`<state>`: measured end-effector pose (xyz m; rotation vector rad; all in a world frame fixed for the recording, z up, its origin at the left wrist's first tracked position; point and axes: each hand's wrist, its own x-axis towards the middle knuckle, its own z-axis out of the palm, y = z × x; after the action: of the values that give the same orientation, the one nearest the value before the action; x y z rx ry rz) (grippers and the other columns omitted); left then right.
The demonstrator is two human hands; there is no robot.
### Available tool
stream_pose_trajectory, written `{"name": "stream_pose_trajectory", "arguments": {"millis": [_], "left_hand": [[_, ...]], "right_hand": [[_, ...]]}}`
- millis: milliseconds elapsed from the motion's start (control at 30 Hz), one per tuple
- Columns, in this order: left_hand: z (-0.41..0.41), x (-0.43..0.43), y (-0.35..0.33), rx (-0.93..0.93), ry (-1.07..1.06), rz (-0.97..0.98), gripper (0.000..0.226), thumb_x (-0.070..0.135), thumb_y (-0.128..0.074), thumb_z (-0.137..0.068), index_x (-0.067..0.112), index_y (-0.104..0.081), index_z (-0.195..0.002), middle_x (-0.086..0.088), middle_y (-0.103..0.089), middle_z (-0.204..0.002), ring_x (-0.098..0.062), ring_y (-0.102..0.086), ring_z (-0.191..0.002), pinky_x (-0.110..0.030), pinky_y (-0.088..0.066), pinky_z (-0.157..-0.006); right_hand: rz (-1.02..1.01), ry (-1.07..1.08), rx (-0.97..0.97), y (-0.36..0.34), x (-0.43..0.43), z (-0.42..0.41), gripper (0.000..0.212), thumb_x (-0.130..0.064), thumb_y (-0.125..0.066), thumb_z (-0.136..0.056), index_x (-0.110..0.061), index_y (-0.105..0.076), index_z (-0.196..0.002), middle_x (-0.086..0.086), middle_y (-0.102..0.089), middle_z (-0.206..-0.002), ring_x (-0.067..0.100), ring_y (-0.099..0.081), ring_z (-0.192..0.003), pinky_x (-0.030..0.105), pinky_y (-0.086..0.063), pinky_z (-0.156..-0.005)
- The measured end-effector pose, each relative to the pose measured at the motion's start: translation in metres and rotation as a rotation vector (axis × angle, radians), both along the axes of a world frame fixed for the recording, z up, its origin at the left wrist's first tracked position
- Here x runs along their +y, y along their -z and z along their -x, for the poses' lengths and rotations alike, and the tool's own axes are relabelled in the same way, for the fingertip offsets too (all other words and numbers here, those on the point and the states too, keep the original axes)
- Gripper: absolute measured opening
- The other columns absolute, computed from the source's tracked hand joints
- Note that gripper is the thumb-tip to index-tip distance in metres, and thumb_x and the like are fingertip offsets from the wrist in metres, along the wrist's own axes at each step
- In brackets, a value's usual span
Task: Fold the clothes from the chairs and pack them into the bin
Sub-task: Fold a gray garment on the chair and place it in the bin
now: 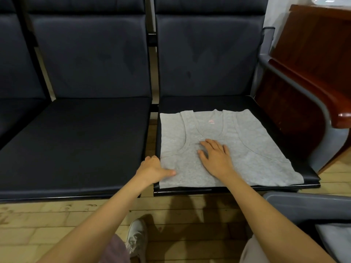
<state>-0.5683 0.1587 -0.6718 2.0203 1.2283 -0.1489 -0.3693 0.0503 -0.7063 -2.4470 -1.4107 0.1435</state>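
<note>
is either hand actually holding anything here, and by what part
The left hand pinches the gray tank top at its left side edge, thumb on top. The right hand only presses flat on its middle.

**Dark Seats, Pale Floor**

A row of dark padded chairs (89, 141) stood side by side, their backrests upright and creased, with narrow gaps between the seats. A grey armrest (296, 80) closed the row on the right. Just beside it stood a reddish-brown wooden cabinet (313, 44) with a glossy edge. Behind it showed a strip of white wall (273, 14). The floor (47, 221) was laid in pale yellowish blocks, scuffed and softly lit.
</note>
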Motion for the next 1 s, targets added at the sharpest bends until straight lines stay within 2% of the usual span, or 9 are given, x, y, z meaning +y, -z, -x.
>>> {"name": "stream_pose_trajectory", "arguments": {"millis": [133,233,367,467,533,667,833,933,1000], "left_hand": [[-0.002,0.0,0.002,-0.178,-0.071,0.152,0.045,0.034,-0.081,-0.073,0.004,-0.069,-0.104,-0.008,-0.068,-0.107,-0.021,-0.066,-0.097,-0.042,-0.055,-0.089],[0.001,0.005,-0.004,-0.224,-0.105,0.225,0.031,0.023,-0.078,-0.077,0.009,-0.069,-0.103,-0.005,-0.07,-0.107,-0.018,-0.066,-0.098,-0.04,-0.053,-0.093],[0.012,0.015,-0.011,-0.221,-0.134,0.274,0.026,0.016,-0.078,-0.076,0.012,-0.061,-0.095,-0.004,-0.067,-0.104,-0.017,-0.064,-0.095,-0.035,-0.054,-0.087],[0.016,0.021,-0.014,-0.274,-0.156,0.373,0.032,0.006,-0.078,-0.075,0.015,-0.053,-0.094,0.001,-0.063,-0.094,-0.011,-0.064,-0.083,-0.024,-0.056,-0.067],[0.018,0.027,-0.016,-0.29,-0.181,0.429,0.035,0.003,-0.077,-0.075,0.013,-0.054,-0.099,0.002,-0.063,-0.092,-0.009,-0.064,-0.08,-0.021,-0.055,-0.06],[0.018,0.031,-0.014,-0.356,-0.24,0.516,0.035,0.017,-0.077,-0.08,0.011,-0.057,-0.108,0.001,-0.068,-0.099,-0.01,-0.067,-0.086,-0.022,-0.055,-0.06],[0.007,0.024,-0.02,-0.467,-0.318,0.399,0.022,0.018,-0.069,-0.085,0.005,-0.061,-0.101,-0.009,-0.07,-0.103,-0.021,-0.068,-0.092,-0.032,-0.056,-0.075],[-0.011,0.006,-0.032,-0.553,-0.276,0.389,0.011,0.011,-0.066,-0.085,0.007,-0.057,-0.091,-0.015,-0.068,-0.102,-0.026,-0.068,-0.091,-0.036,-0.058,-0.072],[-0.027,-0.012,-0.037,-0.579,-0.193,0.391,0.012,0.006,-0.066,-0.085,0.008,-0.054,-0.086,-0.016,-0.064,-0.092,-0.022,-0.067,-0.078,-0.034,-0.059,-0.063]], "right_hand": [[-0.101,-0.055,0.013,-0.018,0.031,0.002,0.039,-0.025,-0.048,-0.098,-0.017,-0.05,-0.136,0.005,-0.044,-0.141,0.024,-0.032,-0.135,0.04,-0.023,-0.113],[-0.087,-0.197,0.21,-0.035,0.088,0.014,0.039,-0.024,-0.044,-0.1,-0.017,-0.046,-0.139,0.009,-0.044,-0.14,0.027,-0.037,-0.131,0.034,-0.03,-0.108],[0.158,-0.293,0.229,-0.037,0.169,0.026,0.047,-0.038,-0.033,-0.103,-0.027,-0.03,-0.149,0.012,-0.029,-0.152,0.031,-0.026,-0.139,0.043,-0.026,-0.113],[0.338,-0.252,0.166,-0.026,0.205,0.028,0.05,-0.045,-0.025,-0.103,-0.032,-0.021,-0.151,0.011,-0.011,-0.159,0.033,-0.006,-0.146,0.052,-0.01,-0.116],[0.367,-0.212,0.145,-0.02,0.216,0.03,0.054,-0.044,-0.022,-0.103,-0.024,-0.016,-0.154,0.009,0.0,-0.161,0.029,0.004,-0.148,0.051,-0.002,-0.117],[0.306,-0.187,0.193,-0.023,0.216,0.029,0.056,-0.037,-0.023,-0.105,-0.008,-0.014,-0.153,0.008,-0.002,-0.162,0.023,0.001,-0.149,0.045,-0.003,-0.119],[-0.069,-0.191,0.534,-0.052,0.184,0.005,0.051,-0.025,-0.033,-0.105,-0.019,-0.019,-0.153,0.002,-0.024,-0.157,0.019,-0.03,-0.14,0.023,-0.02,-0.108],[-0.151,-0.157,0.481,-0.062,0.162,-0.032,0.049,-0.024,-0.035,-0.103,-0.026,-0.025,-0.151,0.0,-0.034,-0.15,0.018,-0.033,-0.138,0.026,-0.017,-0.112],[-0.111,-0.106,0.453,-0.062,0.147,-0.06,0.049,-0.027,-0.034,-0.104,-0.026,-0.025,-0.151,0.001,-0.032,-0.152,0.021,-0.028,-0.142,0.031,-0.02,-0.112]]}}
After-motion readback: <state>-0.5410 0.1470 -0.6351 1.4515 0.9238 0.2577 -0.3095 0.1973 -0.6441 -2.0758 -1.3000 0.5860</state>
